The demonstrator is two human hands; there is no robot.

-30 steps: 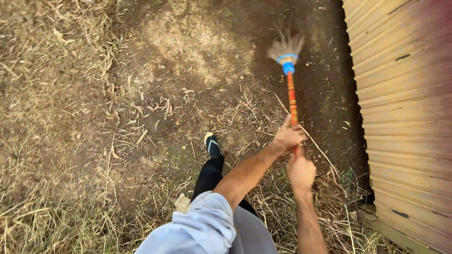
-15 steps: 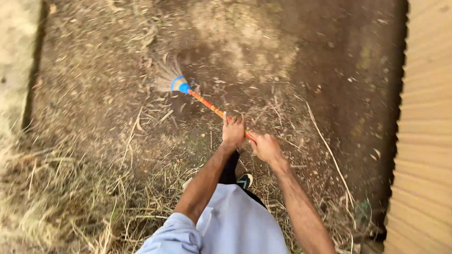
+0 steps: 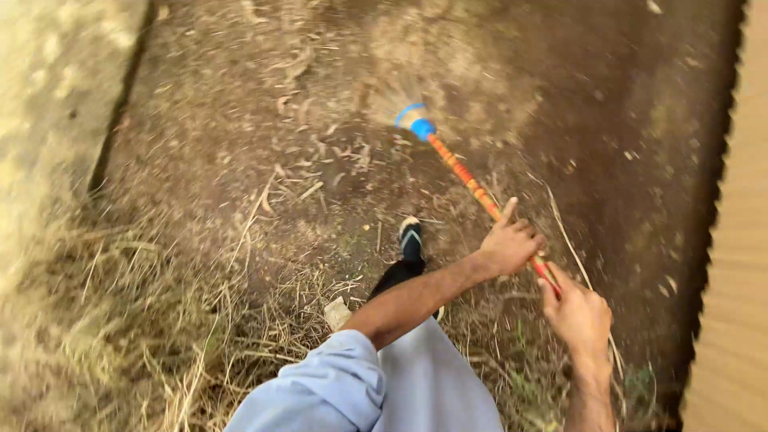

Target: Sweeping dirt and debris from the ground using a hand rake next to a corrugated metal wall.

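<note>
Head view, hands point(image 3: 544, 276) gripping broom point(image 3: 460, 168), straw point(image 3: 184, 320) around

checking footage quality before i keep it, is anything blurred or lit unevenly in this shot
Head view: the broom bristles smear into a soft fan, motion-blurred; the left hand and right hand gripping its handle are fairly sharp; the frame's left edge and the corrugated wall at right look streaky; light is soft, without hard shadows or glare.

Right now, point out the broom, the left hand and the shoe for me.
broom point(image 3: 464, 172), head view, on the orange striped handle below the blue collar.
left hand point(image 3: 510, 244), head view, on the back of the hand gripping the handle.
shoe point(image 3: 411, 238), head view, on the dark toe with pale straps.
</note>
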